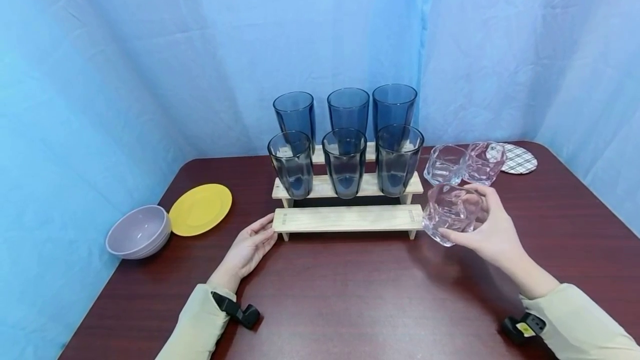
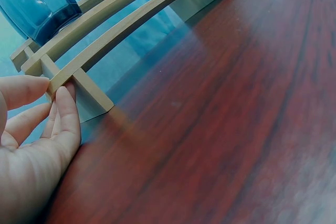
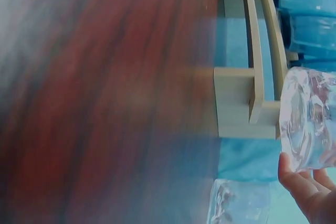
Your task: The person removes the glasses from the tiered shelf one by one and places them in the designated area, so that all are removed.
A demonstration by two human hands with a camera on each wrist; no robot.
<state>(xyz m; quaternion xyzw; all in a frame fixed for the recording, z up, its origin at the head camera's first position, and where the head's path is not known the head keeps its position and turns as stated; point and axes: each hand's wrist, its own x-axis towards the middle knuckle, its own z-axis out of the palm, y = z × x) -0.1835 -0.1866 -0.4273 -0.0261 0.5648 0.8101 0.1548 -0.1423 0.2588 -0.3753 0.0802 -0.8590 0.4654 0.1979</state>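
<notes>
A three-tier wooden rack [image 1: 347,219] stands mid-table. Its bottom tier is bare, while tall blue-grey glasses [image 1: 345,163] stand on the two upper tiers, three on each. At the bottom tier's left end, my left hand [image 1: 250,248] pinches the corner of the board, thumb and fingertips visible in the left wrist view. On the other side, my right hand [image 1: 495,232] grips a clear, faceted tumbler [image 1: 451,213] beside that tier's right end. The right wrist view has this tumbler raised above the table, with fingertips [image 3: 286,169] at its base.
Two more clear tumblers [image 1: 445,164] stand at the back right, next to a checked round coaster [image 1: 521,159]. On the left are a yellow plate [image 1: 201,210] and a lilac bowl [image 1: 140,232] at the table's edge. Blue curtains [image 1: 240,43] hang behind.
</notes>
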